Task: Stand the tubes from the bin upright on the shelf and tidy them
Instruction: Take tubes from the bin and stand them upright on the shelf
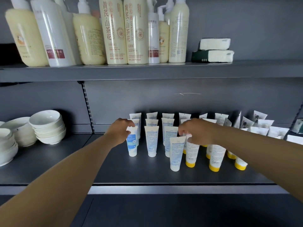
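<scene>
Both forearms reach in from the near edge toward the lower shelf [65, 164], where most of the work looks done. The left hand [120, 131] pinches the crimped top of the blue-label tube [132, 141] at the front of the leftmost column; the right hand [199, 131] has its fingers curled around the top of a yellow-capped tube [191, 151], just beside a lone white-capped tube [176, 153] that stands forward of the rows. Every tube in view stands cap-down and upright, so what remains is likely tidying — drawing that forward tube and the front yellow-capped ones into line. The bin is not in view, so whether more tubes wait cannot be told. About eleven white-capped tubes stand in four columns, and at least five yellow caps show beyond the right hand, though the arm hides some. Further right are roughly eight more white tubes [262, 123], partly cut off. Left on the same shelf are stacked white bowls [47, 126] in about three stacks; the upper shelf carries some ten bottles [113, 30] and two sponges [213, 49].
</scene>
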{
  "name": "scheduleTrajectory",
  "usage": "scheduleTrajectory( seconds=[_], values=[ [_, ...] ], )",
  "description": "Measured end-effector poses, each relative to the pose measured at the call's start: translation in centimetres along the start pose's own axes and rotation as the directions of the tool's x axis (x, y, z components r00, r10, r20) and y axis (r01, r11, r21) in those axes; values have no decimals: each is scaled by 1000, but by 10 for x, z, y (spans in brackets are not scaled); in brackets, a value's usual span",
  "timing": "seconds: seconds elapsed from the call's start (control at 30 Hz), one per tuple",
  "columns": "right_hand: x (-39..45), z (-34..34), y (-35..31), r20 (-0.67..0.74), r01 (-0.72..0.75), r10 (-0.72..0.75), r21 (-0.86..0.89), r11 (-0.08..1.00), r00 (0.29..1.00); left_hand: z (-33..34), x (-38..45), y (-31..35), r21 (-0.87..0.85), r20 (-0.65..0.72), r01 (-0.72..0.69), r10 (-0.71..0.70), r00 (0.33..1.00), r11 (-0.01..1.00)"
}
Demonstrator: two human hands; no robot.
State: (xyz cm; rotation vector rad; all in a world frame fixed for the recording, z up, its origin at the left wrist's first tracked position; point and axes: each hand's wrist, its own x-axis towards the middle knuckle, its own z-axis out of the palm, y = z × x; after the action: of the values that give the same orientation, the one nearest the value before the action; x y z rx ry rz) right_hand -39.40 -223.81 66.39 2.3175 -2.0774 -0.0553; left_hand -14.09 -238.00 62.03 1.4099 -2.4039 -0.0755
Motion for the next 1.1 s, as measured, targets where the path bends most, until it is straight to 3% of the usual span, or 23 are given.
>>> scheduleTrajectory(
  seconds=[0.37,0.47,0.6,0.67,0.83,0.97,1.1],
  values=[
    [-142,1,27,18,70,-70,11,998,997,-18,-116,92,-15,6,113,-113,994,994],
    [-202,21,38,83,95,-98,44,995,992,-3,-168,135,-45,59,154,-151,987,987],
    [-276,86,64,214,79,-87,43,996,973,81,-257,192,-213,121,286,-265,957,934],
    [-309,129,79,258,43,-56,57,997,965,140,-311,219,-240,240,336,-280,930,911],
    [-378,232,110,446,-80,41,68,995,894,255,-395,260,-179,493,249,-132,860,952],
    [-411,306,132,568,-152,91,60,987,818,311,-416,271,-116,567,178,-83,820,977],
    [-425,371,152,595,-155,83,71,985,800,352,-413,285,-87,581,125,-52,812,988]
  ],
)
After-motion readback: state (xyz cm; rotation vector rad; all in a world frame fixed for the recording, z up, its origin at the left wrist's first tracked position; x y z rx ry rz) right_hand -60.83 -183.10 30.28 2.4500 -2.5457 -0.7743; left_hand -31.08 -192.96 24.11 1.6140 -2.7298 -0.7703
